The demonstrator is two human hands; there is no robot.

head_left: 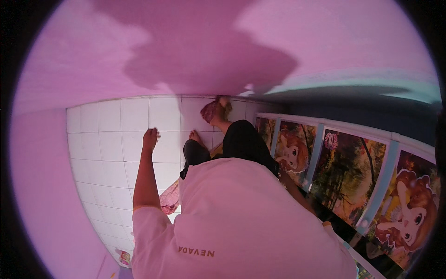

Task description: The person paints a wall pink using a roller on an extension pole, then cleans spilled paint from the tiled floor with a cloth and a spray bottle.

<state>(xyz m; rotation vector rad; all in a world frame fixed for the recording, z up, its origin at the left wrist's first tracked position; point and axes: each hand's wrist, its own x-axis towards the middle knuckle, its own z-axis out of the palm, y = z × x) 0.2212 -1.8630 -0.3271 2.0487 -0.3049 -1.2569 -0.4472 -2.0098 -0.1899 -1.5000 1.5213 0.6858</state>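
My left hand hangs over the white tiled floor, its fingers loosely apart and nothing visible in them. My right forearm reaches down beside the cabinet, and the hand at its end is hidden past my thigh. My right foot rests on a crumpled pink-red patterned cloth near the base of the wall. The bare left foot stands on the tiles behind it. Another pink patterned cloth shows partly from behind my shirt.
A pink wall with my shadow on it rises close ahead. Along the right runs a cabinet with panels of cartoon figures and trees. One more pink wall bounds the left. A small printed container is at the lower left.
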